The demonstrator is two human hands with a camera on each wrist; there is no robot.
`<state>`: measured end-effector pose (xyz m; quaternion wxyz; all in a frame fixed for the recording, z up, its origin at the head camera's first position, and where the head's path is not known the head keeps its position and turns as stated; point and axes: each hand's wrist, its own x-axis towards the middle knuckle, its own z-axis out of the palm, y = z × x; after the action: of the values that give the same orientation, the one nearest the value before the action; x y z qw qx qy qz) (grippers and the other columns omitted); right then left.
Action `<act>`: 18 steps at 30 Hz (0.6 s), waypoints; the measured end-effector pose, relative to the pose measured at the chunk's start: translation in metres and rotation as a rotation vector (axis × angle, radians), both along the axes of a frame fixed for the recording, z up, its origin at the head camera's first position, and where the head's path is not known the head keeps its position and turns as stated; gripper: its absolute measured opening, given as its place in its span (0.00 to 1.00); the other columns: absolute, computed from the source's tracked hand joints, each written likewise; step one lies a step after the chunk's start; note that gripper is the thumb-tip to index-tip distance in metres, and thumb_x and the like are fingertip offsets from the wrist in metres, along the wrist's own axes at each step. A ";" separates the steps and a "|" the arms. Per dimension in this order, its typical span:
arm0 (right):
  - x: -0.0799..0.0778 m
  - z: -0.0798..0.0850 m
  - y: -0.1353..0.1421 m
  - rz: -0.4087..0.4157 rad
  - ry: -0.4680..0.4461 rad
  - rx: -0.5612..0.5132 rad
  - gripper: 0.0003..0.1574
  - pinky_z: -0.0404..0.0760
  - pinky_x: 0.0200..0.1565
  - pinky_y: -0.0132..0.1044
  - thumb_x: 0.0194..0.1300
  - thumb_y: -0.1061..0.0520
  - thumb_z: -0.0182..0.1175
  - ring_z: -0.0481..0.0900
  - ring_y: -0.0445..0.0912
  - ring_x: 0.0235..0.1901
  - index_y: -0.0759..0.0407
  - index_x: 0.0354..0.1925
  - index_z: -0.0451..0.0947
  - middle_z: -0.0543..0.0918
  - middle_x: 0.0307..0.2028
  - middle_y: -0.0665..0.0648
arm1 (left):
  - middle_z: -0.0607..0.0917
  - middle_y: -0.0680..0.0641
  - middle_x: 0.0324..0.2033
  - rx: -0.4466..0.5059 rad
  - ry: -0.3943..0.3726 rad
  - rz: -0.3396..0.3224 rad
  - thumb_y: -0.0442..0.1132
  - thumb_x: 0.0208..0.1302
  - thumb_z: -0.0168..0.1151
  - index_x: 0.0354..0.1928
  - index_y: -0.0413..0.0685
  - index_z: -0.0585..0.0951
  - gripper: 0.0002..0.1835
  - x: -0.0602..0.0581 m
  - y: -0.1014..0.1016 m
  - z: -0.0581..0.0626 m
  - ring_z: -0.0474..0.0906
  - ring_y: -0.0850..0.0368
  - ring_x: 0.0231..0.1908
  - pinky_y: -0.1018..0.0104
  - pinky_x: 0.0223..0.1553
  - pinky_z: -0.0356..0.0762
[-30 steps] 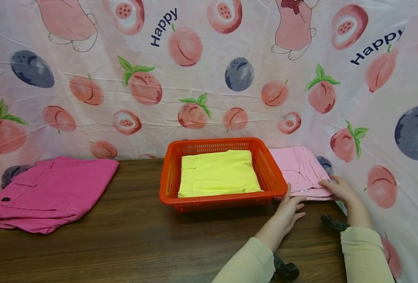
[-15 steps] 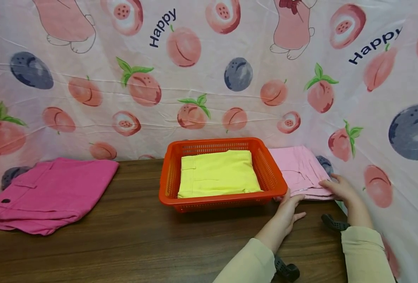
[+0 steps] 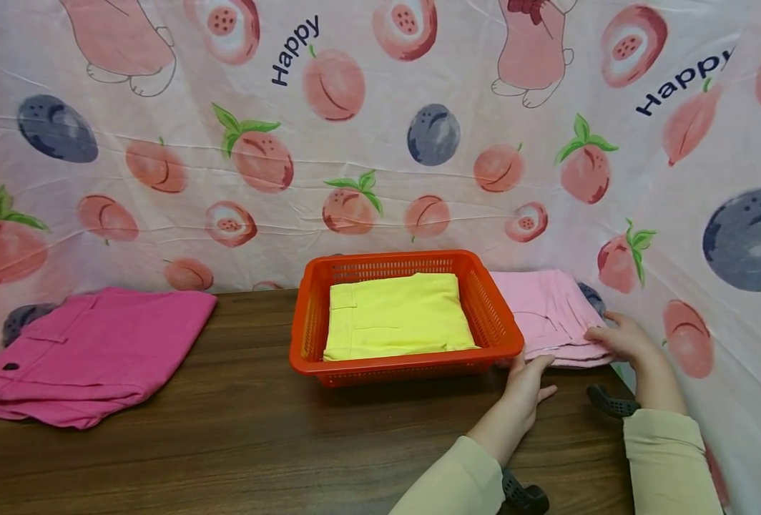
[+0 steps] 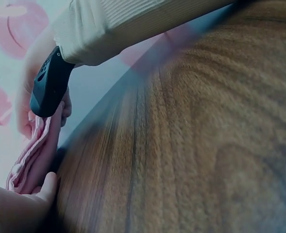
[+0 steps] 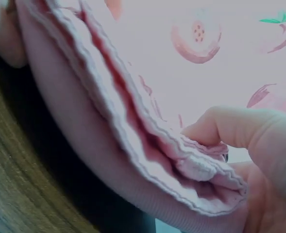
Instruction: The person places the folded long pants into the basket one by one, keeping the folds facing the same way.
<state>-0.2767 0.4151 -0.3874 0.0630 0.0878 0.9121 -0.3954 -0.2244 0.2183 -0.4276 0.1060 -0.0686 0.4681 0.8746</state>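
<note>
Folded light pink trousers (image 3: pixel 548 307) lie at the right, partly hidden behind the red basket's corner. My right hand (image 3: pixel 626 339) grips their right end, with the thumb on top and the fingers below, as the right wrist view shows on the layered fabric (image 5: pixel 118 116). At their near left edge, my left hand (image 3: pixel 517 397) holds the cloth beside the basket corner. Part of that hold is hidden. In the left wrist view, my left hand (image 4: pixel 19 206) meets one end of the pink bundle (image 4: pixel 36 155) and my right hand the other.
The red plastic basket (image 3: pixel 406 367) holds folded yellow trousers (image 3: pixel 400 315). Folded hot pink trousers (image 3: pixel 110 343) lie at the left of the wooden table (image 3: pixel 258 443). A fruit-print cloth (image 3: pixel 380 157) hangs behind and along the right side.
The light pink trousers have shifted slightly right and their far edge a little nearer. My right hand has moved slightly right with them. The left hand has barely moved.
</note>
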 end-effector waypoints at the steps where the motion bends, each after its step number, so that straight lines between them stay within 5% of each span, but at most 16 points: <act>1: 0.001 0.001 0.000 0.008 -0.002 -0.007 0.52 0.64 0.56 0.62 0.67 0.50 0.52 0.55 0.73 0.59 0.82 0.67 0.37 0.47 0.62 0.87 | 0.59 0.32 0.66 0.001 -0.001 0.008 0.30 0.56 0.62 0.70 0.40 0.61 0.38 0.000 0.001 0.001 0.68 0.38 0.58 0.39 0.47 0.74; 6: 0.004 0.004 0.001 0.066 0.010 -0.038 0.49 0.72 0.50 0.55 0.67 0.51 0.51 0.62 0.67 0.52 0.81 0.67 0.39 0.52 0.60 0.85 | 0.66 0.35 0.61 -0.008 0.002 0.060 0.29 0.54 0.63 0.69 0.43 0.63 0.38 0.001 0.007 0.003 0.76 0.44 0.47 0.43 0.43 0.77; 11: 0.005 0.008 0.003 0.097 0.031 -0.058 0.47 0.56 0.59 0.65 0.66 0.53 0.49 0.52 0.71 0.58 0.81 0.67 0.40 0.46 0.63 0.85 | 0.73 0.42 0.51 -0.056 -0.013 0.118 0.28 0.52 0.65 0.66 0.48 0.67 0.36 -0.001 0.012 0.006 0.76 0.54 0.30 0.53 0.36 0.79; 18: 0.010 0.020 0.002 0.119 0.024 -0.063 0.46 0.55 0.58 0.66 0.66 0.53 0.48 0.51 0.72 0.58 0.83 0.66 0.41 0.47 0.62 0.85 | 0.72 0.39 0.54 -0.094 -0.113 0.194 0.34 0.55 0.67 0.62 0.38 0.69 0.32 -0.006 0.017 0.011 0.75 0.51 0.38 0.53 0.37 0.79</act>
<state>-0.2666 0.4175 -0.3677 0.0782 0.0268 0.9035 -0.4206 -0.2303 0.2352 -0.4164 0.0437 -0.1679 0.4929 0.8526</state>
